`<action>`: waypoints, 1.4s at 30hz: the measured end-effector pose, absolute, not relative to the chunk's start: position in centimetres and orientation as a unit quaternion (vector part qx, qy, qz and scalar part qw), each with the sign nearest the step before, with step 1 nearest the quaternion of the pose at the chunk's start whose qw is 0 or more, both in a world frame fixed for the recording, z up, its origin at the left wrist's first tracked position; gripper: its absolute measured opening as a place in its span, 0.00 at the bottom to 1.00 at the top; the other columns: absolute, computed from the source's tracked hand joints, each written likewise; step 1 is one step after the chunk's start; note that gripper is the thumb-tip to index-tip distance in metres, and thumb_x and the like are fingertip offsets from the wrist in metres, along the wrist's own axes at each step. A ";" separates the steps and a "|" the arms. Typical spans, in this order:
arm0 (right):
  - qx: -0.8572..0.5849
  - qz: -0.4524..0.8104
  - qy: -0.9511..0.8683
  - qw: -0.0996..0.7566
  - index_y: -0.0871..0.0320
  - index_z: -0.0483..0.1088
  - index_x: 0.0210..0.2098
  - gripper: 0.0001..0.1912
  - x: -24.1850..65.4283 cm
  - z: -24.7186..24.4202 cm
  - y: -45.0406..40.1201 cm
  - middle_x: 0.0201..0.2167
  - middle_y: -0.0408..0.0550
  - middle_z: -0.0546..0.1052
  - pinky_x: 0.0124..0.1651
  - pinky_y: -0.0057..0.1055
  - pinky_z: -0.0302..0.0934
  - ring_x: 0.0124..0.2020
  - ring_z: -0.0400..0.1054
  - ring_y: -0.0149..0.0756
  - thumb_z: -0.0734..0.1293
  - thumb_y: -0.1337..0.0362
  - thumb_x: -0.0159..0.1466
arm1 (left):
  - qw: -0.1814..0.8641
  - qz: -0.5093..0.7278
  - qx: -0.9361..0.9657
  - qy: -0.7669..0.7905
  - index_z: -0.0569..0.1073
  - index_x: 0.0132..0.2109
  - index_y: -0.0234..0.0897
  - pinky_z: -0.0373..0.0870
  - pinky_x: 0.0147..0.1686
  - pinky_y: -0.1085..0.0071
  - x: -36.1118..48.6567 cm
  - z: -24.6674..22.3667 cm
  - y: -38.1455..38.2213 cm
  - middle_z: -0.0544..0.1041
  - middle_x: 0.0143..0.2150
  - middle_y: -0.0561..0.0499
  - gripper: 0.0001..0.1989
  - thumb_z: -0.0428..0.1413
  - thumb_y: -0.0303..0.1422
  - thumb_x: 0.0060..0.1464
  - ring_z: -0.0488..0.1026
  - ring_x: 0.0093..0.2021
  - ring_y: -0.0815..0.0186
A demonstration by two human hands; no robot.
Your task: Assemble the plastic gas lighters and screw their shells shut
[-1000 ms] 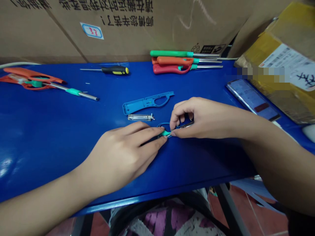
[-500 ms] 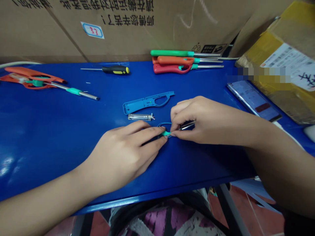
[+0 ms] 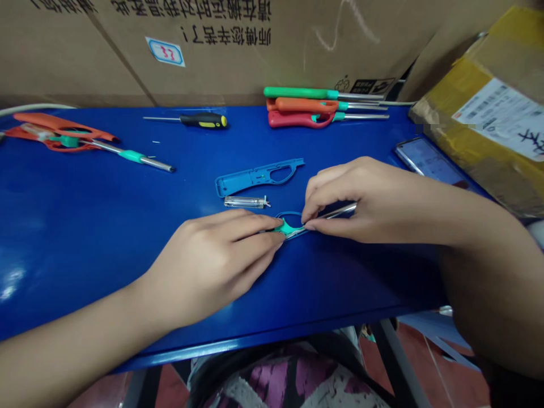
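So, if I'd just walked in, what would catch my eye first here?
Probably the left hand on a small green part and the right hand pinching a metal tube, over the blue table. Just beyond them lies a blue shell; farther back, before the cardboard box, are brightly coloured lighters.

My two blue shells [image 3: 244,180]
One screwdriver [image 3: 204,120] at eleven o'clock, at least three lighters [image 3: 301,105] at twelve, one phone [image 3: 427,157] at two.
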State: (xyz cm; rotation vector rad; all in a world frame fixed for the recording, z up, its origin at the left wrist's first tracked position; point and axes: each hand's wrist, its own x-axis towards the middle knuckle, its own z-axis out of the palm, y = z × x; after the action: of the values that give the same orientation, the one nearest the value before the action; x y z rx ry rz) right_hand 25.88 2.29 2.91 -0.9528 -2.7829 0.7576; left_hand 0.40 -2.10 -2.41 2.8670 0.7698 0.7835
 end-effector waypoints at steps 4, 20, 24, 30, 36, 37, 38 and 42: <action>-0.303 0.248 -0.919 0.056 0.55 0.78 0.34 0.08 25.3 2.5 2.2 0.34 0.42 0.80 0.42 0.30 0.61 0.37 0.72 0.32 0.66 0.69 0.65 | 0.046 0.262 0.927 0.264 0.81 0.45 0.36 0.81 0.44 0.60 0.6 -2.5 -2.1 0.83 0.48 0.46 0.07 0.59 0.29 0.61 0.82 0.43 0.57; -0.282 0.169 -0.944 0.004 0.56 0.73 0.34 0.09 24.7 2.2 1.5 0.33 0.44 0.75 0.44 0.35 0.56 0.38 0.67 0.36 0.62 0.68 0.68 | 0.111 0.272 0.906 0.307 0.81 0.42 0.37 0.79 0.46 0.62 1.2 -2.5 -1.9 0.83 0.45 0.48 0.06 0.59 0.28 0.60 0.81 0.44 0.60; -0.281 0.152 -0.948 -0.002 0.57 0.72 0.34 0.10 24.7 2.3 1.3 0.33 0.45 0.75 0.44 0.36 0.55 0.38 0.66 0.36 0.61 0.68 0.70 | 0.103 0.269 0.907 0.307 0.81 0.42 0.37 0.79 0.46 0.62 1.2 -2.4 -1.9 0.83 0.45 0.49 0.06 0.58 0.28 0.61 0.82 0.44 0.60; -0.254 0.108 -0.961 -0.011 0.57 0.72 0.32 0.13 25.0 2.3 1.2 0.33 0.45 0.76 0.42 0.37 0.53 0.35 0.65 0.36 0.59 0.67 0.71 | 0.133 0.264 0.907 0.301 0.80 0.44 0.38 0.78 0.53 0.63 0.9 -2.1 -1.7 0.84 0.47 0.49 0.07 0.59 0.31 0.61 0.82 0.47 0.62; -0.237 0.051 -0.970 -0.007 0.57 0.69 0.32 0.12 24.8 1.9 1.1 0.33 0.44 0.75 0.43 0.37 0.52 0.36 0.64 0.36 0.59 0.67 0.71 | 0.125 0.263 0.913 0.285 0.80 0.44 0.36 0.79 0.51 0.63 0.7 -2.1 -1.5 0.84 0.46 0.48 0.06 0.59 0.29 0.61 0.82 0.46 0.61; -0.239 0.053 -0.970 -0.008 0.57 0.69 0.32 0.12 24.8 1.8 1.1 0.33 0.43 0.75 0.43 0.37 0.52 0.36 0.64 0.36 0.59 0.67 0.71 | 0.126 0.265 0.913 0.284 0.80 0.44 0.36 0.79 0.51 0.63 0.7 -2.1 -1.5 0.84 0.46 0.48 0.06 0.59 0.28 0.60 0.82 0.46 0.62; -0.239 0.053 -0.970 -0.008 0.56 0.69 0.32 0.12 24.7 1.8 1.1 0.32 0.43 0.75 0.43 0.37 0.52 0.36 0.64 0.37 0.59 0.67 0.71 | 0.126 0.267 0.912 0.283 0.80 0.44 0.36 0.79 0.51 0.63 0.7 -2.1 -1.5 0.84 0.46 0.48 0.06 0.60 0.28 0.60 0.82 0.46 0.61; -0.238 0.049 -0.970 -0.018 0.57 0.70 0.33 0.12 24.7 1.9 1.0 0.33 0.44 0.75 0.44 0.37 0.52 0.37 0.65 0.38 0.59 0.68 0.72 | 0.128 0.266 0.912 0.284 0.81 0.43 0.35 0.79 0.51 0.62 0.7 -2.2 -1.6 0.84 0.46 0.48 0.06 0.60 0.27 0.60 0.82 0.46 0.61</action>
State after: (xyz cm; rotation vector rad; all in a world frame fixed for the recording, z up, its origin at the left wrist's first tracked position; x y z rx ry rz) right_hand 24.73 0.97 1.90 -0.7577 -3.0814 0.1553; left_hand 0.72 -1.61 -2.19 2.6538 0.8263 0.7745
